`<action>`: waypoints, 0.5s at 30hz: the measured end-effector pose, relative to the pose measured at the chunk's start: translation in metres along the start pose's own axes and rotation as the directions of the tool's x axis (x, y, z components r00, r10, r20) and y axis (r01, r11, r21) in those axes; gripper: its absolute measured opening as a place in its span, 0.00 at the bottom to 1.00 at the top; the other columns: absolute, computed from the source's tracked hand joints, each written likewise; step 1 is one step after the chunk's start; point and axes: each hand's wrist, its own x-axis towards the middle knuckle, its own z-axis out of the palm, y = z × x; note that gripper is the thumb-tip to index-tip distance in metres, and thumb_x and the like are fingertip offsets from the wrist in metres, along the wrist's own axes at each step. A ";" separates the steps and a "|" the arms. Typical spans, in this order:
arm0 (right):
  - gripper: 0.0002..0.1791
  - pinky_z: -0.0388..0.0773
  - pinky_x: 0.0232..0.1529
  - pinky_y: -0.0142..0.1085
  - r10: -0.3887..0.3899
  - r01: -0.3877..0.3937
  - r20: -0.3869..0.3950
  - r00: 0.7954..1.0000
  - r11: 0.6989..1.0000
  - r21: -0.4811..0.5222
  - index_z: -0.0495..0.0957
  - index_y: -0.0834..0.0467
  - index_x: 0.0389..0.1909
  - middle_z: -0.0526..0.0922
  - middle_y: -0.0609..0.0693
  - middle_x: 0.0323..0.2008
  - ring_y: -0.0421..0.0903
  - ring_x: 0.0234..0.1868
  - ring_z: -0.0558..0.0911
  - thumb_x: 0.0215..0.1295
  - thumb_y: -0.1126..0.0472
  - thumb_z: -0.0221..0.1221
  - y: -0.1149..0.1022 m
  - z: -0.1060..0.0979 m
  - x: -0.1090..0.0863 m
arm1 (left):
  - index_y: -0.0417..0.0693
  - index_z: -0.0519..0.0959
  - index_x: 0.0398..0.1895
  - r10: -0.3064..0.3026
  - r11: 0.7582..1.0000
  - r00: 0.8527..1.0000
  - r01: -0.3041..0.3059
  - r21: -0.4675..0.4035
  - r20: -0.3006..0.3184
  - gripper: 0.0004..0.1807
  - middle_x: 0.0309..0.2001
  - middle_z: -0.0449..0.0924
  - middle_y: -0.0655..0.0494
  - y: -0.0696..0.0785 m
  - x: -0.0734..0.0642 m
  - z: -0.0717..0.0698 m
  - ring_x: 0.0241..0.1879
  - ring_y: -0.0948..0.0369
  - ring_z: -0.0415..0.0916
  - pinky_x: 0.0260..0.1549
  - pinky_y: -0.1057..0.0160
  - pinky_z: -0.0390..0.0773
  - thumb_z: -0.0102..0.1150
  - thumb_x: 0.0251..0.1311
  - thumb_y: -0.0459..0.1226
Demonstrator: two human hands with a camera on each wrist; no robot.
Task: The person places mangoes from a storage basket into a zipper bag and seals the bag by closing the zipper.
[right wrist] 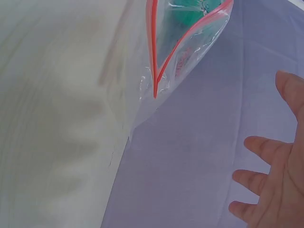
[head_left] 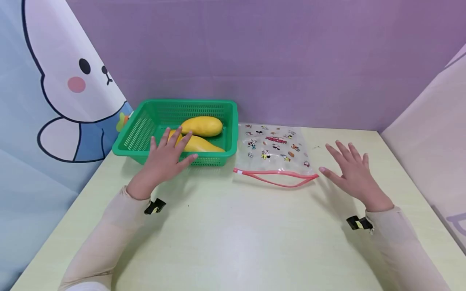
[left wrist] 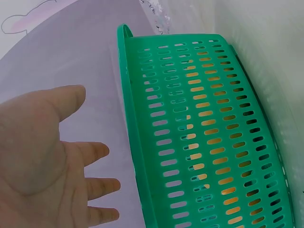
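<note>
My left hand (head_left: 164, 161) hovers with spread fingers at the near rim of a green plastic basket (head_left: 145, 152), overlapping it in the head view. Inside the basket lie two yellow, mango-like fruits, one farther back (head_left: 204, 126) and one nearer (head_left: 202, 144), partly covered by my fingers. In the left wrist view the same hand (left wrist: 42, 156) is beside the slotted basket wall (left wrist: 190, 118), holding nothing. To the right, a clear zip bag (head_left: 269, 149) with cartoon prints lies flat, its red zip edge (head_left: 280, 173) parted towards me. My right hand (head_left: 354, 176), fingers spread, is just right of the bag's corner.
The pale table (head_left: 233, 234) ends at a purple cloth (head_left: 276, 60) behind the basket and bag. A blue cloth with a white cartoon rabbit (head_left: 69, 97) hangs at the left. Small black clips (head_left: 155, 206) sit at both sleeve cuffs.
</note>
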 end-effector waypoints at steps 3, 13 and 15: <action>0.40 0.27 0.59 0.71 -0.044 0.044 -0.015 0.999 0.999 0.010 0.52 0.52 0.73 0.48 0.63 0.72 0.66 0.72 0.39 0.63 0.44 0.56 -0.001 0.001 0.001 | 0.57 0.42 0.75 -0.004 1.000 1.000 0.004 -0.006 0.002 0.40 0.75 0.37 0.44 0.000 0.000 -0.001 0.72 0.40 0.27 0.59 0.27 0.32 0.35 0.66 0.62; 0.41 0.37 0.59 0.73 -0.170 0.170 -0.039 0.985 0.985 0.012 0.58 0.51 0.71 0.54 0.62 0.71 0.68 0.70 0.48 0.58 0.49 0.63 -0.005 0.010 0.005 | 0.57 0.42 0.75 -0.018 1.000 1.000 0.018 -0.002 0.005 0.40 0.75 0.38 0.44 0.000 0.000 -0.003 0.72 0.40 0.29 0.60 0.28 0.34 0.35 0.66 0.62; 0.41 0.38 0.59 0.73 -0.187 0.188 -0.048 0.981 0.982 0.012 0.59 0.51 0.71 0.56 0.62 0.70 0.67 0.70 0.50 0.58 0.50 0.64 -0.007 0.011 0.006 | 0.57 0.42 0.75 -0.018 1.000 1.000 0.018 -0.002 0.005 0.40 0.75 0.38 0.44 0.000 0.000 -0.004 0.72 0.40 0.30 0.59 0.27 0.34 0.36 0.66 0.62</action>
